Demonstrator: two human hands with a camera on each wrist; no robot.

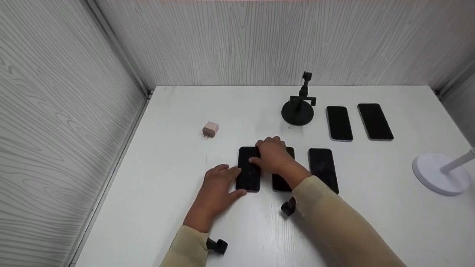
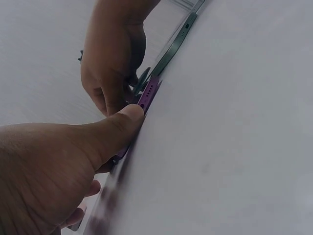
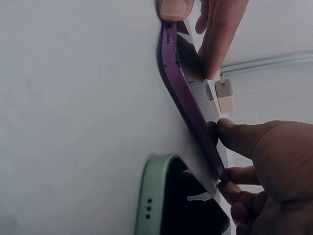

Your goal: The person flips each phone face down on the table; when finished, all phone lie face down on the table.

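A purple-edged smartphone (image 1: pixel 248 178) lies dark screen up on the white table, between both hands. My left hand (image 1: pixel 217 189) holds its lower left part, the thumb against the bottom edge beside the port and the index finger at the left side. My right hand (image 1: pixel 274 155) grips its upper right part, the thumb over the screen's edge and the other fingers along the side, as the right wrist view shows. A green-edged smartphone (image 3: pixel 146 205) lies just to the right, partly hidden under my right hand in the head view.
Another smartphone (image 1: pixel 323 168) lies beside my right forearm. Two more, a smaller one (image 1: pixel 339 124) and a larger one (image 1: pixel 375 122), lie farther back. A black stand (image 1: pixel 297 113), a pink charger plug (image 1: pixel 210 129) and a white round base (image 1: pixel 439 173) surround the phones.
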